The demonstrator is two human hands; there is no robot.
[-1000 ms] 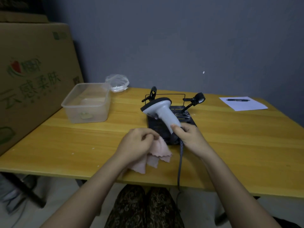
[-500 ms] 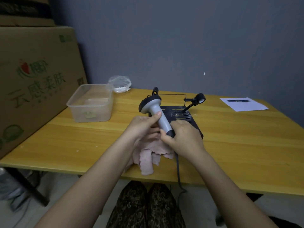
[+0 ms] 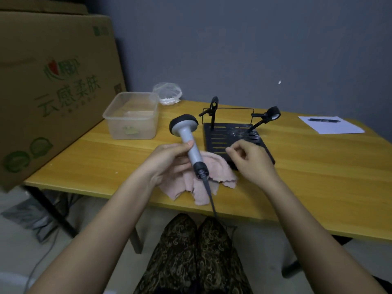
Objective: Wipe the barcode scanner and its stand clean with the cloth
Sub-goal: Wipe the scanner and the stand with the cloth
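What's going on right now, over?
Left hand grips scanner, cloth beneath. Right hand empty, over stand. Nothing in the way.

Clear plastic tub (image 3: 132, 117), cardboard box (image 3: 53, 81) (printed), paper (image 3: 333, 129) w/ pen (image 3: 323, 120)

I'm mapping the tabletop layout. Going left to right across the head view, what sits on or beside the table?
Cardboard box → clear plastic tub → barcode scanner → black stand → sheet of paper with a pen on it.
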